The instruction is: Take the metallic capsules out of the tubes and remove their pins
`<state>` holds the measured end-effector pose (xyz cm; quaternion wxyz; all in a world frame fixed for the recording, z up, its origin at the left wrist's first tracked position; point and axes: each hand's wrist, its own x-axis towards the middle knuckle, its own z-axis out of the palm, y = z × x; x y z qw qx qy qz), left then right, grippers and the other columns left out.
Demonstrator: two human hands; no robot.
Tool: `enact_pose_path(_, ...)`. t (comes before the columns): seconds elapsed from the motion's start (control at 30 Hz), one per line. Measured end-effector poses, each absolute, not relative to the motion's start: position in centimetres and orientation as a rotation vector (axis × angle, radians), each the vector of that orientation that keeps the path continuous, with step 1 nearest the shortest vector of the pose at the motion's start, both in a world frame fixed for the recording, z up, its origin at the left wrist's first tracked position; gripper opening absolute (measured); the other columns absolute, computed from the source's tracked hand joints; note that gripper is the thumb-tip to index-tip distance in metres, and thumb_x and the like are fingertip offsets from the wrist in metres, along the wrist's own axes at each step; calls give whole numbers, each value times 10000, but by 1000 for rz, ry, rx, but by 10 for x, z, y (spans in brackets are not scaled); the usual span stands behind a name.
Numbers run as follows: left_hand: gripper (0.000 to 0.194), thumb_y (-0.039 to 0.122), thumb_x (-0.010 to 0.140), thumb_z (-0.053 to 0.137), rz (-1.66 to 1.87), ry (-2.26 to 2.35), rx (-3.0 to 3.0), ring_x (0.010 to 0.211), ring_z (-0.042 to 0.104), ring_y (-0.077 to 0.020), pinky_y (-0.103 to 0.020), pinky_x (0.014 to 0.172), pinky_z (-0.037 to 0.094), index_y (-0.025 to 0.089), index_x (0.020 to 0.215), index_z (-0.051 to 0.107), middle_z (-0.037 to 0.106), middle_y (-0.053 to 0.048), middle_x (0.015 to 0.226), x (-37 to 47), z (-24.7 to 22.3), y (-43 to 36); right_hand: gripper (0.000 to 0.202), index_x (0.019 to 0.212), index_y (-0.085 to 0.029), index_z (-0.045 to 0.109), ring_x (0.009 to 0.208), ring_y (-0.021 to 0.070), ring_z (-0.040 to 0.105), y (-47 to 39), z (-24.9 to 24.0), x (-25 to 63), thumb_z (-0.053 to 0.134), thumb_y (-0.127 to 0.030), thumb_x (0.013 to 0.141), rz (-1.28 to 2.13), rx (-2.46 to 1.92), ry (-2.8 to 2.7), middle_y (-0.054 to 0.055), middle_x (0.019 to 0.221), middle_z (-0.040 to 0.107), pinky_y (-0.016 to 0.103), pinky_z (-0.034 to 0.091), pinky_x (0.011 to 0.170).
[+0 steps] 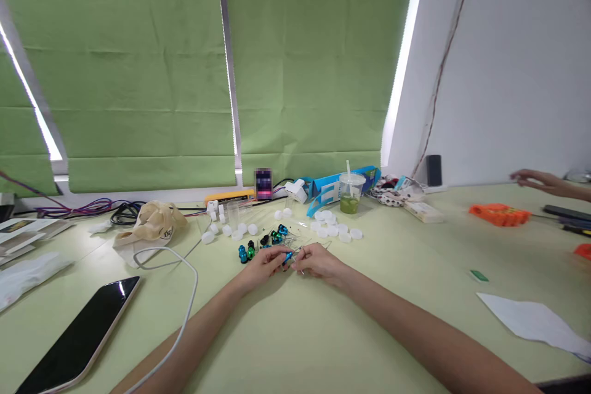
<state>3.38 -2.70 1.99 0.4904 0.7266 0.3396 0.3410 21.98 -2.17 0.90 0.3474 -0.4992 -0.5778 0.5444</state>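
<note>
My left hand (266, 263) is closed in a pinch on a small shiny blue metal piece (287, 257). Close beside it, my right hand (319, 261) pinches a thin metal rod (302, 271), its tip near the blue piece; whether the two touch, I cannot tell. Just beyond my fingers lie several shiny blue, green and black pieces (278, 236) together with thin metal rods. A blue piece (242, 253) and a green piece (251, 251) stand left of my left hand. Round white caps (332, 231) are scattered behind on both sides.
A lidded drink cup (349, 200) with a straw stands behind the caps. A white cable (194, 289) loops across my left forearm, near a large phone (83, 332). At right are an orange plastic part (499, 214), white paper (530, 320) and another person's hand (538, 180).
</note>
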Motion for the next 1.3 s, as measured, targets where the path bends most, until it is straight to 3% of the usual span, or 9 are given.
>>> enact_pose_path(0.13,496,530,773,479,812,819,1810,532,337,-92,-216,500,267,139,1050,605,469,20,590,33,22,-28,257,628,-128,533,416,53,475,-22,10,219,739,-262,553,1431,-1286,-1525,-5,509,588,149,203,344)
enact_pose_path(0.27,495,528,779,470,806,801,1822,535,342,-94,-218,504,268,145,1061,606,482,14,606,34,24,-29,283,619,-136,492,337,21,390,-24,14,218,714,-310,597,1463,-1267,-1574,10,535,618,144,187,315)
enact_pose_path(0.5,461,500,778,487,832,817,1821,545,364,-95,-222,530,295,145,1037,624,521,4,642,37,26,-32,318,772,-134,545,399,65,506,-25,19,227,700,-357,607,1580,-1111,-1648,11,558,629,151,348,366)
enact_pose_path(0.67,441,479,781,494,849,823,1786,532,354,-88,-212,499,274,127,1006,635,523,1,625,36,22,-30,252,748,-93,638,323,11,366,-22,15,228,662,-318,636,1447,-1072,-1682,43,587,647,149,236,332)
enact_pose_path(0.83,436,468,778,500,859,823,1784,516,350,-83,-207,484,271,114,985,649,530,-4,611,36,19,-29,207,737,-92,663,416,60,482,-26,17,223,654,-265,625,1285,-1103,-1716,44,546,636,155,295,387)
enact_pose_path(1.3,367,369,808,434,822,915,1876,582,461,-122,-228,566,347,136,1013,631,551,-5,616,36,19,-26,138,715,-120,605,334,36,387,-30,12,211,591,-153,582,1274,-1209,-1588,-7,492,607,148,269,337)
